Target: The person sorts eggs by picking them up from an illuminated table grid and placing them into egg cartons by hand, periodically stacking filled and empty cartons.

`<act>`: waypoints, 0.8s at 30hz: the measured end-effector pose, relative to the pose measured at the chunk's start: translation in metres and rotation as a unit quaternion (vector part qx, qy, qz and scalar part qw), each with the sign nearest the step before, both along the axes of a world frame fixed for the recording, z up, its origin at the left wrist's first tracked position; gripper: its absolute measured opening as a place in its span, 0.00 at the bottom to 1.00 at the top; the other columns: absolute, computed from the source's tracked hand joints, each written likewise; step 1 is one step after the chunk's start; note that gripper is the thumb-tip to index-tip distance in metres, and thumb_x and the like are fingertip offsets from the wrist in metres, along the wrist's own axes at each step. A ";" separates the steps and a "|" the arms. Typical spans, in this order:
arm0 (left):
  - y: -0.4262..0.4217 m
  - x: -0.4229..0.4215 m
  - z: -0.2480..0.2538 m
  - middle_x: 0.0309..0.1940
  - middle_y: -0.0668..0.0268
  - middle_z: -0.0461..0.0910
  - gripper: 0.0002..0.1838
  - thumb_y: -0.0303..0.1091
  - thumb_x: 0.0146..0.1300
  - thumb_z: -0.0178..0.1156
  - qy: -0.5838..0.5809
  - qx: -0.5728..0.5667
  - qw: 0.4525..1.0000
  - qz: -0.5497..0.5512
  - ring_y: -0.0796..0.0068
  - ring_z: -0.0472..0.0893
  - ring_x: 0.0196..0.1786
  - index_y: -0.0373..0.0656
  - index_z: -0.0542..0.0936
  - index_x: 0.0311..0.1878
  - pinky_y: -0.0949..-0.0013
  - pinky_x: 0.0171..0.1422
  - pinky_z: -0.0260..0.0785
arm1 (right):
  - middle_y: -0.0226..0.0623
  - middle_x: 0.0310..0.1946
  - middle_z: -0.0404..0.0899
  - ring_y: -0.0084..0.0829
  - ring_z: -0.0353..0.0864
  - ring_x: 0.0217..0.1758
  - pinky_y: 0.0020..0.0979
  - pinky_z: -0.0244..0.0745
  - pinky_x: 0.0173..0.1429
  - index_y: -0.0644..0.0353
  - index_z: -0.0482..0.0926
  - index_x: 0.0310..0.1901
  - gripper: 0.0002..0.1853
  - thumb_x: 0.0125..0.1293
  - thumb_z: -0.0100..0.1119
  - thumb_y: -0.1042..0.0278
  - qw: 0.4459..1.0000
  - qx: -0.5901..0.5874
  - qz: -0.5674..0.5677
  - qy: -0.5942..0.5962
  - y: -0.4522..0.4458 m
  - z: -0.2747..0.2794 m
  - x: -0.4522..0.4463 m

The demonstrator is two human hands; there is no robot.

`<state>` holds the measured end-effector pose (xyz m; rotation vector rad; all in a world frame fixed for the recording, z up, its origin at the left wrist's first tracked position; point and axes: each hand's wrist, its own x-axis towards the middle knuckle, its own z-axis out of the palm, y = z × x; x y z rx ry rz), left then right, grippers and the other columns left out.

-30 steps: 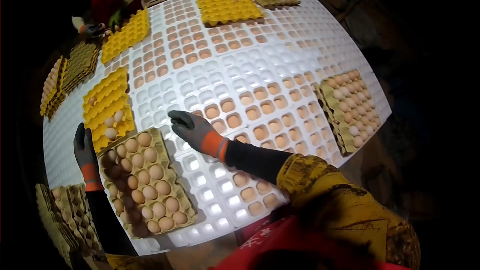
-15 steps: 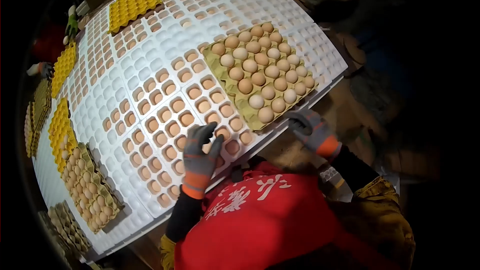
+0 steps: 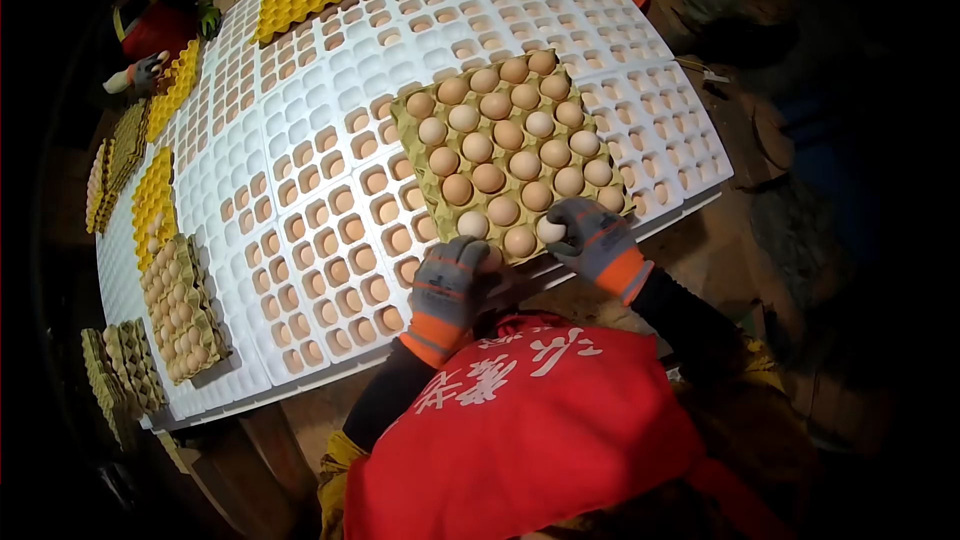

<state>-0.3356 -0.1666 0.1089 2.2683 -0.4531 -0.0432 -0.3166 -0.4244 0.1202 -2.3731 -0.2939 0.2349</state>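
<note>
Egg tray (image 3: 426,182), olive and full of eggs (image 3: 508,134), lying flat on the white pocketed surface (image 3: 240,370), close along the near edge, toward the near right corner. Nearest, just off that edge, a red apron (image 3: 520,430) with white lettering.

Left hand (image 3: 447,285), gloved in grey and orange: forearm rising over the near edge, back of the hand upward, fingers bent round an egg at the tray's near left corner; partly hidden, so impossible to tell whether gripped. Right hand (image 3: 597,245), in a matching glove: forearm slanting in from the right, knuckles bent, thumb and fingers closed on a pale egg (image 3: 549,230) in the tray's near row.

Farther off, toward the near left corner, a second loaded tray (image 3: 215,315), with a yellow tray (image 3: 150,195) just beyond. At the left edge, another person's gloved hand (image 3: 148,70). By the far edge, a large yellow tray (image 3: 300,0).
</note>
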 end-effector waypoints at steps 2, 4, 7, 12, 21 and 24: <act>0.005 -0.002 0.009 0.47 0.61 0.79 0.26 0.33 0.56 0.69 0.195 -0.189 0.959 0.087 0.64 0.79 0.52 0.40 0.75 0.59 0.64 0.58 0.70 | 0.32 0.49 0.74 0.25 0.79 0.51 0.27 0.80 0.47 0.57 0.72 0.56 0.25 0.58 0.70 0.74 0.943 0.299 -0.079 0.122 -0.012 0.006 0.009; 0.016 0.004 0.023 0.46 0.65 0.79 0.21 0.31 0.62 0.62 0.286 -0.460 0.834 0.105 0.70 0.79 0.50 0.39 0.75 0.58 0.70 0.59 0.70 | 0.36 0.49 0.76 0.31 0.81 0.51 0.32 0.81 0.53 0.55 0.70 0.60 0.27 0.59 0.67 0.75 0.800 0.533 -0.144 0.235 -0.026 0.015 0.020; 0.010 0.013 0.023 0.47 0.63 0.78 0.20 0.35 0.64 0.61 0.250 -0.376 0.891 0.046 0.69 0.79 0.48 0.38 0.76 0.57 0.68 0.54 0.72 | 0.38 0.49 0.77 0.35 0.80 0.51 0.37 0.78 0.57 0.58 0.71 0.61 0.24 0.63 0.65 0.68 0.868 0.450 -0.062 0.202 -0.036 0.027 0.039; -0.065 0.017 0.002 0.45 0.57 0.76 0.23 0.41 0.55 0.70 -0.098 0.235 0.965 -0.055 0.55 0.79 0.44 0.45 0.78 0.52 0.55 0.44 0.73 | 0.40 0.48 0.75 0.43 0.78 0.50 0.42 0.77 0.49 0.53 0.75 0.59 0.32 0.50 0.72 0.62 0.915 -0.318 0.152 -0.196 0.011 -0.003 0.055; 0.004 0.029 0.015 0.62 0.63 0.77 0.33 0.41 0.70 0.59 0.336 -0.459 0.821 -0.035 0.69 0.76 0.62 0.41 0.64 0.75 0.64 0.67 0.68 | 0.36 0.55 0.71 0.26 0.76 0.48 0.24 0.74 0.43 0.64 0.68 0.63 0.29 0.58 0.58 0.72 0.942 0.328 0.016 0.074 -0.049 0.012 0.068; 0.021 0.037 0.053 0.63 0.63 0.76 0.32 0.43 0.71 0.57 0.381 -0.513 0.769 -0.023 0.70 0.76 0.62 0.38 0.66 0.73 0.62 0.64 0.70 | 0.38 0.50 0.76 0.33 0.80 0.41 0.30 0.78 0.39 0.61 0.74 0.56 0.23 0.57 0.64 0.70 0.895 0.377 -0.067 0.230 -0.037 0.026 0.097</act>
